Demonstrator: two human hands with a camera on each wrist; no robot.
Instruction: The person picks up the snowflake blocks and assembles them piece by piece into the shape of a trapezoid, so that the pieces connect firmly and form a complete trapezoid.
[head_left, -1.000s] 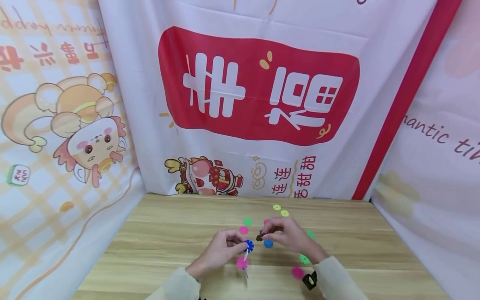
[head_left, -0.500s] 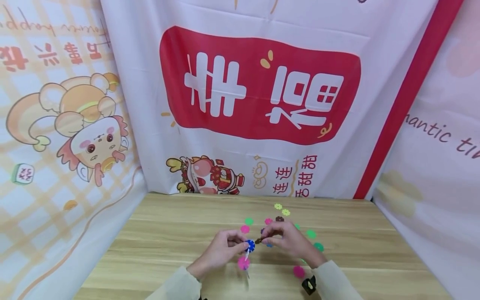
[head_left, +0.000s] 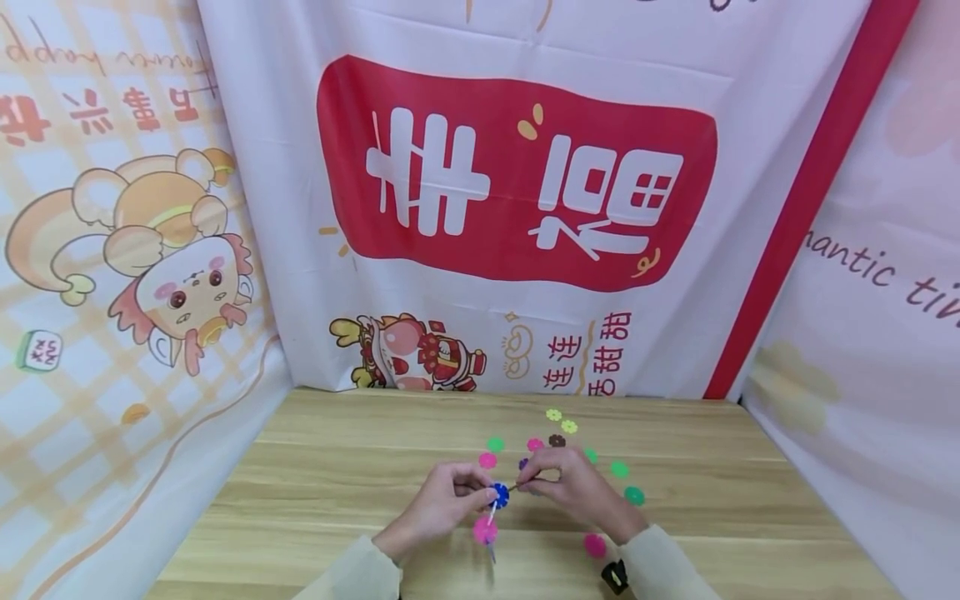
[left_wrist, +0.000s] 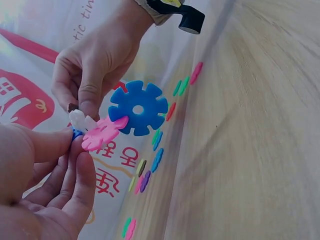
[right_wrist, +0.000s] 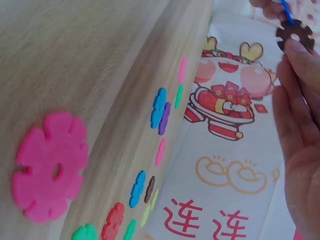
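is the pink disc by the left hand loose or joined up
Joined: in the left wrist view, the pink notched disc is off the table, its edge meeting a white disc and a blue disc.

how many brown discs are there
2: the held disc, in the right hand, and the loose disc, on the table just beyond that hand. Others may be hidden.

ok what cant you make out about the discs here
Head: whether the held brown disc is slotted into the dark blue disc; too small.
Left wrist: most of that brown disc, hidden by the right hand.
Right wrist: bottom of the lower-left green disc, cut by the edge.
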